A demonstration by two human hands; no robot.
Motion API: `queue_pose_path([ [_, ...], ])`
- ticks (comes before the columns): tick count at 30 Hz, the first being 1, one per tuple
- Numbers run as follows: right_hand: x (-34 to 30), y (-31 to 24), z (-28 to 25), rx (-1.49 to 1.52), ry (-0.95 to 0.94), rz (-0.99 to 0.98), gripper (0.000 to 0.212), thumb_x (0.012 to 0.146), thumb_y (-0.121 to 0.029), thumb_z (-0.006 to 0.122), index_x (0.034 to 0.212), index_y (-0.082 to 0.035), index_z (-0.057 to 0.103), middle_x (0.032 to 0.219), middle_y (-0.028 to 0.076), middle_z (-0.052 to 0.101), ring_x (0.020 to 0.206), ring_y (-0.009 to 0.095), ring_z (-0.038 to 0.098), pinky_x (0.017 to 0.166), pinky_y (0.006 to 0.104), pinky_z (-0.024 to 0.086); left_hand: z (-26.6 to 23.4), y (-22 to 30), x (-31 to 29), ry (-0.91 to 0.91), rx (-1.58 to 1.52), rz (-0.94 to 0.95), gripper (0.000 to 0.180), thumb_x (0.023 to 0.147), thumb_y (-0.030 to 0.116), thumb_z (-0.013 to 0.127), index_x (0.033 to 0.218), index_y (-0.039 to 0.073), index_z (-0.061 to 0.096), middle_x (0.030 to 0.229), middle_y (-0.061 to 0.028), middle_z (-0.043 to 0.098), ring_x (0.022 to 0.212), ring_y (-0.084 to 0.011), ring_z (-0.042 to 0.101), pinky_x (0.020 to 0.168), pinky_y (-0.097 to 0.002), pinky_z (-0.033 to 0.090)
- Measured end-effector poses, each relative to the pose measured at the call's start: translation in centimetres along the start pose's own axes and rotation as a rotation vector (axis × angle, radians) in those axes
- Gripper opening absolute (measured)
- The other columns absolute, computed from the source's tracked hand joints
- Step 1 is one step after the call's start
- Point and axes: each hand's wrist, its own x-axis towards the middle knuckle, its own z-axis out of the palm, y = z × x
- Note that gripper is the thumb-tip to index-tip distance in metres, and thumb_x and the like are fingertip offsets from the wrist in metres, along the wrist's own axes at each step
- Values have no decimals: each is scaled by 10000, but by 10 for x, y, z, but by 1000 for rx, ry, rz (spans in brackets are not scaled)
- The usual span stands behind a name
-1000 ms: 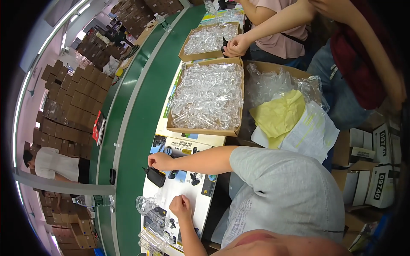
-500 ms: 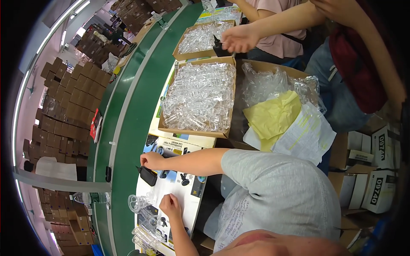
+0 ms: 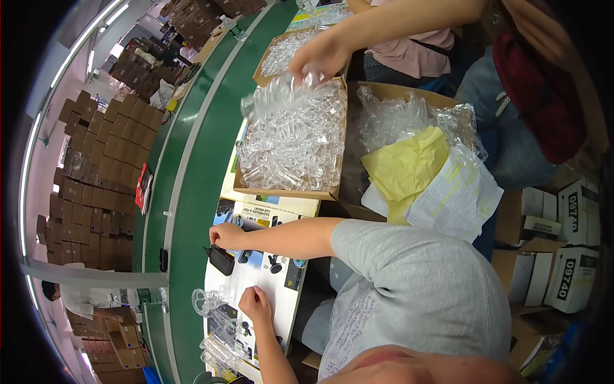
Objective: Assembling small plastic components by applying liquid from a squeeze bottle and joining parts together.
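Note:
My right hand [image 3: 225, 236], fingers drawn together, touches the top of a black block-shaped thing [image 3: 221, 262] with a pointed tip. Whatever its fingers hold is hidden. Below it my left hand [image 3: 256, 303] is closed with curled fingers over the white printed sheet [image 3: 259, 281]. I cannot make out anything inside it. Left of this hand lies a cluster of clear tube-like pieces [image 3: 220, 329], some with round ends. Above, a cardboard tray [image 3: 288, 192] holds a heap of clear pieces [image 3: 291, 137]. A co-worker's hand [image 3: 323, 54] reaches over its far end, with blurred clear pieces beneath.
A second tray of clear pieces [image 3: 284, 54] stands farther back. Right of the heap, a carton holds clear bags [image 3: 390, 118], crumpled yellow paper [image 3: 409, 169] and printed sheets [image 3: 457, 192]. The green conveyor [image 3: 192, 198] runs along the left. Stacked cartons [image 3: 96, 173] stand beyond.
The co-worker's hand has moved left and down from beside a black thing to the clear pieces. That black thing is now out of sight. My hands have hardly moved.

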Motion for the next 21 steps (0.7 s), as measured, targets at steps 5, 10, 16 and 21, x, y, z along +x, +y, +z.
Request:
queue_pose_path([
  [5, 1, -2, 8, -9, -15, 4, 107, 646, -42, 510, 709, -74, 590, 694, 74, 605, 670, 221, 580, 577, 329, 438, -5, -4, -2, 5, -17, 18, 250, 773, 33, 504, 552, 19, 387, 470, -105, 368, 391, -257, 374, 382, -348, 272],
  [10, 4, 0, 8, -6, -6, -5, 92, 641, -41, 525, 701, -71, 589, 685, 74, 603, 665, 218, 579, 575, 325, 438, -4, -5, -1, 5, -53, 59, 237, 760, 27, 507, 550, 20, 398, 476, -100, 364, 393, -255, 370, 383, -346, 270],
  [16, 0, -4, 10, -14, -4, -24, 96, 640, -38, 519, 695, -69, 592, 669, 74, 602, 646, 214, 579, 565, 320, 437, -7, -8, -3, 2, -72, 107, 211, 737, 17, 518, 549, 29, 423, 476, -89, 362, 388, -245, 368, 376, -342, 266],
  [21, -6, -6, 15, 35, -24, -25, 104, 644, -36, 500, 699, -52, 588, 655, 80, 605, 617, 210, 581, 546, 310, 436, -4, -12, -5, -2, -132, 193, 207, 739, 17, 513, 547, 33, 439, 464, -81, 367, 370, -234, 362, 364, -332, 265],
])
